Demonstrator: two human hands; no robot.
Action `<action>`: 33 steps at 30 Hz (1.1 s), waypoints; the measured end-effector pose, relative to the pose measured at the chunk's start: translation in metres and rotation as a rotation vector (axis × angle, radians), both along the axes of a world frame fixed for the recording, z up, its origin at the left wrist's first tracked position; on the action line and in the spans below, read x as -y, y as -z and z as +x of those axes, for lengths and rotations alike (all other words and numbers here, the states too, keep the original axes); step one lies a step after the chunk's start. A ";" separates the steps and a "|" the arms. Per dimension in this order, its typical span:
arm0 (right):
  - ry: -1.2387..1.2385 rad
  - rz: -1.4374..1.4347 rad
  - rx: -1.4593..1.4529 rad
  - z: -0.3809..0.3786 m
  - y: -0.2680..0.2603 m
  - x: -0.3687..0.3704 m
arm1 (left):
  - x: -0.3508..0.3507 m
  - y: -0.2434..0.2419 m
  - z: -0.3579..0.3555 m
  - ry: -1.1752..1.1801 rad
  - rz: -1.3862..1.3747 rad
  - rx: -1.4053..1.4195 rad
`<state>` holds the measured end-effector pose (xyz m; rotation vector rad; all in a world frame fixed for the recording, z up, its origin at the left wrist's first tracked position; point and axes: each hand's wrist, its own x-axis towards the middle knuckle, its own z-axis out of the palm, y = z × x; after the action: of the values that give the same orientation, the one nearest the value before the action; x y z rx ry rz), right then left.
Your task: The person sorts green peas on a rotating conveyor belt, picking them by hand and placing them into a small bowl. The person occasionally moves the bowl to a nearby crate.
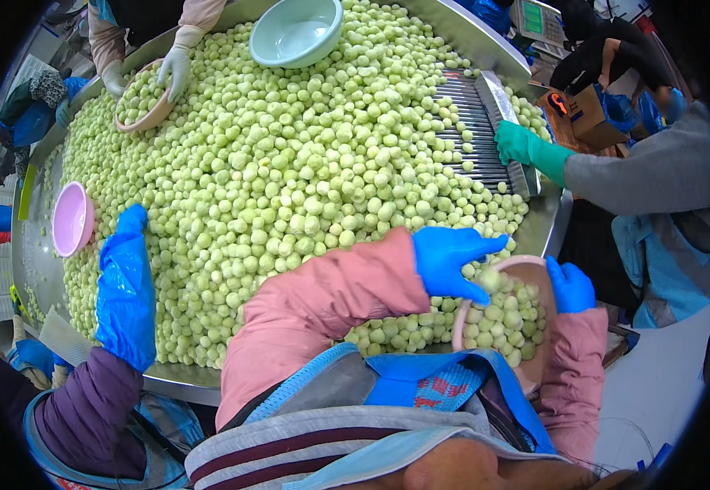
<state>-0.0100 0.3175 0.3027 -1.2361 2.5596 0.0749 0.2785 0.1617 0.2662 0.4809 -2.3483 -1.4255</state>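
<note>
Round, pale-green frosted produce balls (324, 177) lie heaped on a large metal sorting table (186, 373) before me. My right hand (571, 286), in a blue glove, grips the rim of a pink plastic basin (460, 324) at the table's near right edge. Many balls (511, 318) fill the tilted basin. My left hand (456, 262), also blue-gloved, is over the heap at the basin's left rim. Its thumb and fingers are spread and I see nothing held. A few blurred balls (490, 278) are between it and the basin.
Across the table, white-gloved hands (175, 72) hold a filled basin (146, 122). A green-gloved hand (517, 144) grips a metal bar (502, 116) beside a slatted grate (468, 104). At left, another blue-gloved hand (131, 220) touches the heap near a pink bowl (74, 219). A pale-blue bowl (297, 33) sits farther back.
</note>
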 end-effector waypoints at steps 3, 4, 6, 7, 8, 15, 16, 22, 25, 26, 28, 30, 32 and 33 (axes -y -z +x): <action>-0.122 -0.131 -0.009 0.001 0.014 0.004 | 0.067 0.032 -0.026 -0.289 0.154 -0.124; -0.132 -0.163 -0.006 -0.001 0.019 0.001 | 0.114 0.042 -0.026 -0.507 0.407 -0.258; -0.113 -0.165 -0.005 0.004 0.014 0.000 | 0.206 0.072 -0.008 -0.932 -0.096 -0.227; -0.103 -0.156 -0.008 0.005 0.012 -0.002 | 0.260 0.105 0.011 -1.041 -0.425 0.013; -0.107 -0.142 -0.004 0.002 0.014 -0.005 | 0.298 0.129 0.027 -1.046 -0.525 0.050; 0.018 -0.162 -0.020 0.005 0.011 -0.021 | 0.408 0.175 0.028 -0.873 -0.513 0.561; 0.022 -0.141 -0.018 0.005 0.010 -0.021 | 0.414 0.177 0.029 -0.838 -0.543 0.597; 0.014 -0.193 -0.042 0.003 0.014 -0.026 | 0.362 0.126 0.015 -0.906 -0.244 0.624; 0.040 -0.180 -0.019 0.002 0.014 -0.027 | 0.343 0.159 0.026 -1.117 -0.144 0.329; 0.036 -0.183 -0.033 0.002 0.015 -0.028 | 0.338 0.164 0.031 -1.143 -0.061 0.230; 0.015 -0.186 -0.054 0.000 0.017 -0.028 | 0.319 0.177 0.044 -1.129 0.061 0.103; 0.018 -0.248 -0.030 0.001 0.019 -0.027 | 0.285 0.182 0.045 -1.106 0.087 -0.002; -0.022 -0.277 -0.024 -0.004 0.027 -0.029 | 0.252 0.192 0.059 -1.091 0.071 0.023; 0.005 -0.248 -0.018 -0.005 0.024 -0.030 | 0.226 0.182 0.056 -1.047 0.095 0.044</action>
<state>-0.0145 0.3478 0.2791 -1.3185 2.6487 -0.2403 0.3342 -0.0643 0.0845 1.4815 -1.5667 -0.9748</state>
